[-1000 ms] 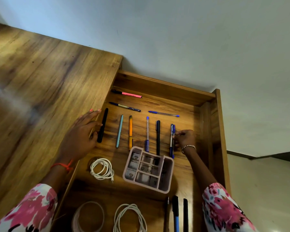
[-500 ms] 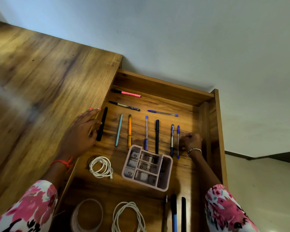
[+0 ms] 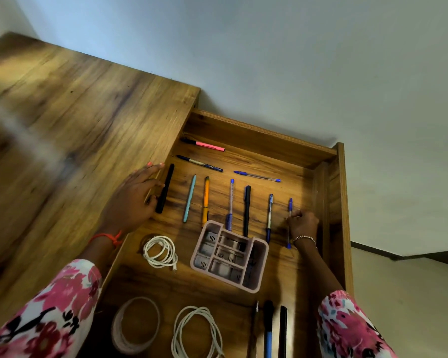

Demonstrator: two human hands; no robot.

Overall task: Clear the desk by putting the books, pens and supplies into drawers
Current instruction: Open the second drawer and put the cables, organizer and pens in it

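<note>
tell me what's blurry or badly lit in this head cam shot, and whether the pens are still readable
Head view: the desk top on the left is smeared by motion blur, with a pale glare streak across it; the drawer is sharper, so each pen in the row shows clearly, down to the blue pen at the right hand; the near end is dim, and wide-angle distortion bends the edges.
</note>
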